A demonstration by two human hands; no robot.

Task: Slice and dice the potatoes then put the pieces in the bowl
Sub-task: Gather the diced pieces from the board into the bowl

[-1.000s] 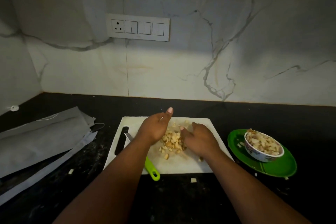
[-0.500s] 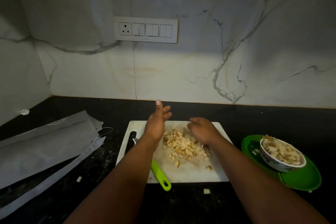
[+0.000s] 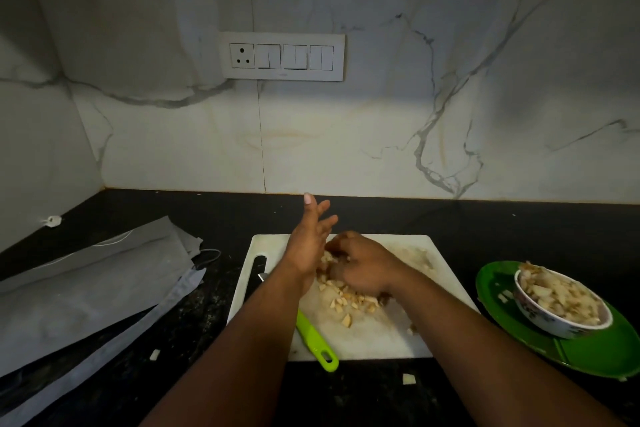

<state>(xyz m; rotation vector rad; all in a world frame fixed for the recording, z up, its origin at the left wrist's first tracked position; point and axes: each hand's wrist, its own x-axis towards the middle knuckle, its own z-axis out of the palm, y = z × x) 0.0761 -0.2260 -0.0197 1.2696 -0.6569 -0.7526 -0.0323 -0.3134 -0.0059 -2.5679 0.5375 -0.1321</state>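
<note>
Right now both hands gather diced potato pieces on the white cutting board — left hand flat-fingered as a wall, right hand curled over the heap. The bowl on the green plate looks nearly full — pieces could spill onto the dark surface in transfer.
</note>
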